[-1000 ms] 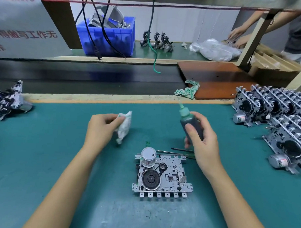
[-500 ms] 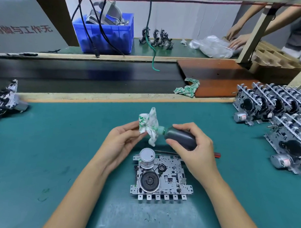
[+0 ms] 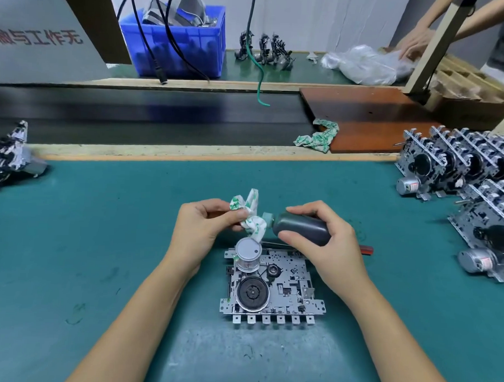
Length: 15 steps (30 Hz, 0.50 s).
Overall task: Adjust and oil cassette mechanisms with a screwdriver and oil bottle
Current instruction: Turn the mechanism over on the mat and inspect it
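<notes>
While the right hand [image 3: 326,245] is gripping the dark oil bottle [image 3: 301,228] with curled fingers and thumb, holding it on its side with its green cap pointing left, the left hand [image 3: 199,229] is pinching a crumpled white-and-green tissue [image 3: 251,216] against the bottle's tip. Both hands are hovering just above the far edge of a cassette mechanism [image 3: 273,286] that is lying flat on the green tabletop [image 3: 100,242], its round silver motor sitting directly under the tissue. Behind the right hand a screwdriver [image 3: 366,249] is lying on the tabletop, only its red handle end and a bit of shaft showing. Further right, rows of more mechanisms [image 3: 468,175] are standing on edge, and another crumpled tissue [image 3: 318,136] is lying beyond the tabletop's far rim.
</notes>
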Each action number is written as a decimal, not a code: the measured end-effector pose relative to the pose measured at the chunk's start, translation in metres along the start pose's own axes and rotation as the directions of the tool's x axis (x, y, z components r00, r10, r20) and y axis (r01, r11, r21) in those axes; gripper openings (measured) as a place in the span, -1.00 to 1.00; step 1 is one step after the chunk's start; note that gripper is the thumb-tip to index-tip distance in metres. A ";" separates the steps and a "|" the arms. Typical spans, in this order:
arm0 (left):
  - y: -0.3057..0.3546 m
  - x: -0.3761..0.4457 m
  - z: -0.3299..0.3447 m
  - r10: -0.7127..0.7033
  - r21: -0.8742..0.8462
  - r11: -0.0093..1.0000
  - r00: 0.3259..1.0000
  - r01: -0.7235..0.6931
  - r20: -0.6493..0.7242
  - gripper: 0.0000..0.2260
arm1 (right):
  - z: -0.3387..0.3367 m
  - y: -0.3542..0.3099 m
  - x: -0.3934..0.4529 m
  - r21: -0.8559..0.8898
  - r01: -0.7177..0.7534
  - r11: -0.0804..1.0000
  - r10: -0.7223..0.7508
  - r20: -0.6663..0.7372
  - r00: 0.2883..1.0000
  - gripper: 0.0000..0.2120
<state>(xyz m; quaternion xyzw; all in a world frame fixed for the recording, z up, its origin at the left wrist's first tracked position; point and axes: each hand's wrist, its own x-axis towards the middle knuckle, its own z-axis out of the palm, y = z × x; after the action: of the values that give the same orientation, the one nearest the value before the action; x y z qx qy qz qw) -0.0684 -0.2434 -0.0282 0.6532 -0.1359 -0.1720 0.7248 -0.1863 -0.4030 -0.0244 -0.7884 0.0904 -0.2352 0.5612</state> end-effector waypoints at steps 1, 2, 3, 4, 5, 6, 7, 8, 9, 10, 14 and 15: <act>0.001 0.000 -0.001 0.006 0.005 1.000 1.000 -0.006 0.006 -0.89 | -0.001 0.000 0.001 0.014 -0.008 1.000 0.008 0.005 1.000 -0.77; 0.001 0.000 -0.002 0.010 0.014 1.000 1.000 -0.010 0.016 -0.90 | -0.001 0.000 0.001 0.020 -0.016 1.000 0.016 0.010 1.000 -0.77; 0.000 0.000 -0.002 0.013 0.027 1.000 0.999 -0.014 0.029 -0.90 | 0.000 0.000 0.002 0.019 -0.024 1.000 0.024 0.017 1.000 -0.76; 0.000 0.000 -0.003 0.014 0.046 0.999 0.999 -0.016 0.047 -0.91 | 0.000 0.000 0.002 0.011 -0.033 0.999 0.033 0.025 0.999 -0.76; 0.000 0.001 -0.005 0.013 0.069 0.997 0.998 -0.018 0.060 -0.92 | 0.000 0.000 0.002 -0.001 -0.040 0.999 0.040 0.033 0.999 -0.76; 0.000 0.003 -0.008 0.017 0.087 0.996 0.998 -0.022 0.055 -0.89 | -0.001 0.001 0.002 -0.015 -0.042 0.999 0.043 0.037 0.998 -0.75; -0.001 0.007 -0.013 0.022 0.086 0.996 1.000 -0.023 0.022 -0.85 | -0.003 0.002 0.002 -0.025 -0.043 0.999 0.043 0.030 0.999 -0.75; -0.001 0.011 -0.021 0.021 0.059 0.998 0.999 -0.020 -0.026 -0.81 | -0.008 0.003 0.003 -0.027 -0.046 0.999 0.046 0.010 0.999 -0.75; -0.001 0.014 -0.029 0.016 0.029 0.999 0.997 -0.014 -0.077 -0.79 | -0.015 0.005 0.004 -0.021 -0.051 0.998 0.051 -0.016 0.999 -0.76; -0.001 0.017 -0.036 0.011 0.005 1.000 0.994 -0.011 -0.109 -0.81 | -0.021 0.006 0.005 -0.009 -0.054 0.998 0.054 -0.039 0.998 -0.76; -0.003 0.018 -0.043 0.031 -0.003 0.999 0.985 -0.031 -0.172 -0.95 | -0.032 0.009 0.008 0.016 -0.073 0.997 0.074 -0.071 0.995 -0.78; -0.004 0.019 -0.044 0.068 0.072 0.996 0.974 -0.054 -0.214 -0.94 | -0.031 0.010 0.008 0.020 -0.078 0.997 0.079 -0.077 0.994 -0.78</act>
<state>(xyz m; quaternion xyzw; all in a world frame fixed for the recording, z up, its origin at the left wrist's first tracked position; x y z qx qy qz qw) -0.0326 -0.2120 -0.0378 0.6870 -0.0819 -0.0729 0.7183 -0.1928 -0.4360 -0.0230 -0.7697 0.1412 -0.2443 0.5726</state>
